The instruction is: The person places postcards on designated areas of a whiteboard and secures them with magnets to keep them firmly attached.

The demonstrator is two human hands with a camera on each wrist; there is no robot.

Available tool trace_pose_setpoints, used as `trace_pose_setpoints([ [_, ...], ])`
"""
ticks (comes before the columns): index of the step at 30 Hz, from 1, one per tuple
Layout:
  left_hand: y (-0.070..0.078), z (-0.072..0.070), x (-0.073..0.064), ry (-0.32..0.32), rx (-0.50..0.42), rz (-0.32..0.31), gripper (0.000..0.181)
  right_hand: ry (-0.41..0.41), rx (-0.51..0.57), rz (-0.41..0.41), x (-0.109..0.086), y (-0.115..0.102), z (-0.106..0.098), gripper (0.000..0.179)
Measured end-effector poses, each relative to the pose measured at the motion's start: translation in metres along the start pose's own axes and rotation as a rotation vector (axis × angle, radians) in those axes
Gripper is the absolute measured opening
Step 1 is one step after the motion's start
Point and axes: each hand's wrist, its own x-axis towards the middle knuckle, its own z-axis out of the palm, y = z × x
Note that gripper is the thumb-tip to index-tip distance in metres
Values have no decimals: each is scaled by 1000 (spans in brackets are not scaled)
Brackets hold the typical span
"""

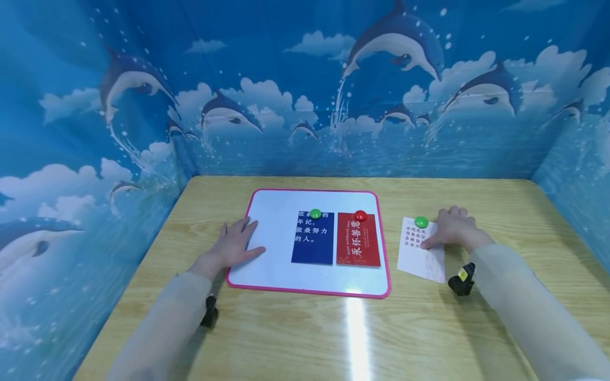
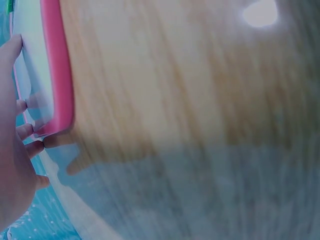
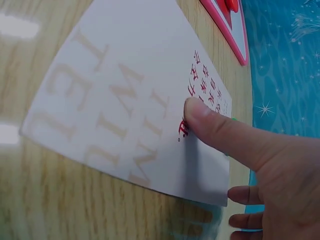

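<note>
My left hand (image 1: 232,246) is spread over the left edge of a whiteboard (image 1: 271,275) with a pink frame; its thumb reaches across the white surface. In the left wrist view, the fingers lie around the board's pink corner (image 2: 62,120). On the board are a blue card (image 1: 313,246) under a green magnet (image 1: 315,214) and a red card (image 1: 352,248) under a red magnet (image 1: 360,215). My right hand (image 1: 455,227) touches a white printed card (image 1: 419,262) with its thumb (image 3: 215,125), the other fingers beyond the card's edge. A second green magnet (image 1: 421,221) sits at that card's top.
The wooden table (image 1: 295,338) carries a bright light reflection near its front. A blue dolphin-printed curtain (image 1: 305,143) hangs behind and along the sides. Dark wrist devices (image 1: 461,283) sit by both sleeves.
</note>
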Motion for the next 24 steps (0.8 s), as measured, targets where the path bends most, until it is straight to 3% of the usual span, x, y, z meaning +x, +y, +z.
trace_pose_setpoints([
  [10,1,0,0,-4,9,-6,84,-72,115,29,0,1,1,107],
  [20,1,-2,-2,-1,8,-7,83,-7,230,55,1,-8,10,95],
  [24,2,-3,-2,-2,9,-4,83,-16,310,69,0,-7,11,85],
])
